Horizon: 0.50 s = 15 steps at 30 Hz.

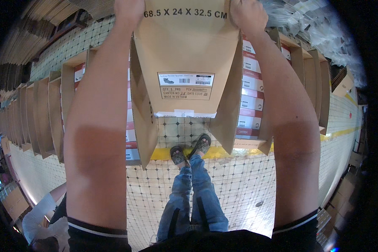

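Note:
A tall brown cardboard carton (182,50) is held up in front of me between my two arms. It has printed dark lettering, a white label with a shoe picture, and clear printed tape along its lower edge. My left hand (129,12) grips its upper left edge, the fingers partly cut off by the top of the view. At the upper right edge my right hand (250,17) is closed on the carton, fingers curled. The carton hangs over the gap between two open cartons, the left one (143,122) and the right one (227,111).
Shoe boxes (251,94) with red and white ends fill the right carton. A row of open cartons (31,113) runs left. Flattened cardboard (27,35) is stacked far left; clear plastic (311,25) lies far right. Yellow tape (222,152) crosses the tiled floor. Someone's gloved arm (42,214) shows lower left.

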### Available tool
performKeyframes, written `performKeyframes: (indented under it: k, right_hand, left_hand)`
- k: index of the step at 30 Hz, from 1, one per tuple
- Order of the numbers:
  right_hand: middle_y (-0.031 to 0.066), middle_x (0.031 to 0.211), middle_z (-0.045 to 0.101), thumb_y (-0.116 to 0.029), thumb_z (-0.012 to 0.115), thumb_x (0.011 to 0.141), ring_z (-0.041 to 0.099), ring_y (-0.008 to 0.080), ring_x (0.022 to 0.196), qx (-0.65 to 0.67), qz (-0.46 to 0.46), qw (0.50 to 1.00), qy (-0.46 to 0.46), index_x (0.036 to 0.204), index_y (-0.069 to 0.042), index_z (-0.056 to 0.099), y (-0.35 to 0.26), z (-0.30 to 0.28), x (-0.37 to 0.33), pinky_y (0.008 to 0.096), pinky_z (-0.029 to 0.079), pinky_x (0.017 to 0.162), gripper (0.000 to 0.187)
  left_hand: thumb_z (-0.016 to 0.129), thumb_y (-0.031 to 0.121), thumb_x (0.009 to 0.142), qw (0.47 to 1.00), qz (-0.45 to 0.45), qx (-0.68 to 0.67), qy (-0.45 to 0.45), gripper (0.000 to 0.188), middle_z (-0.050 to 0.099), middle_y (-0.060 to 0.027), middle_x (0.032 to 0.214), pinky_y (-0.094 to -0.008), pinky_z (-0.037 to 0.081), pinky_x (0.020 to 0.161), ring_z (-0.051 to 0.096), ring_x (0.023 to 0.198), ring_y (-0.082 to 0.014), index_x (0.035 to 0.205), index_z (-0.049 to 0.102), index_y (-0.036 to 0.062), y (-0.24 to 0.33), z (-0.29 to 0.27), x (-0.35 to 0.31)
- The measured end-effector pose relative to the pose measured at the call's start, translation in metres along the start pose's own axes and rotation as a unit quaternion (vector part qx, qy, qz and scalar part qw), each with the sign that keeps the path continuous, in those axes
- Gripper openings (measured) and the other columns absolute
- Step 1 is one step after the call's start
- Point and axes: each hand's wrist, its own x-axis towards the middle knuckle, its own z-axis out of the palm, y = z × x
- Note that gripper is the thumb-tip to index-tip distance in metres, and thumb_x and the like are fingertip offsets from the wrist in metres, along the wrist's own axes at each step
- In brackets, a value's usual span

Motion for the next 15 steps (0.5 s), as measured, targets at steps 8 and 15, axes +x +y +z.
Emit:
performKeyframes:
  k: [8,15]
  right_hand:
    - [0.0257,0.092,0.065,-0.047,0.027,0.099,0.06,0.0472,0.091,0.036,0.011,0.999,0.034,0.092,-0.009,0.06,0.008,0.01,0.013,0.055,0.045,0.082,0.051]
    - [0.0257,0.091,0.065,-0.049,0.027,0.099,0.06,0.0469,0.09,0.036,0.009,0.998,0.04,0.09,-0.008,0.06,0.005,0.008,0.015,0.0555,0.045,0.082,0.053]
  left_hand:
    - [0.044,0.039,0.097,0.998,0.013,0.041,0.045,0.05,0.068,-0.018,0.094,-0.0374,0.044,0.085,0.061,0.091,-0.0261,0.097,0.065,-0.0066,-0.014,0.007,0.02]
    - [0.042,0.041,0.096,0.996,-0.009,0.076,0.041,0.051,0.067,-0.0211,0.097,-0.04,0.043,0.087,0.061,0.095,-0.0321,0.097,0.065,-0.0049,-0.002,0.006,0.016]
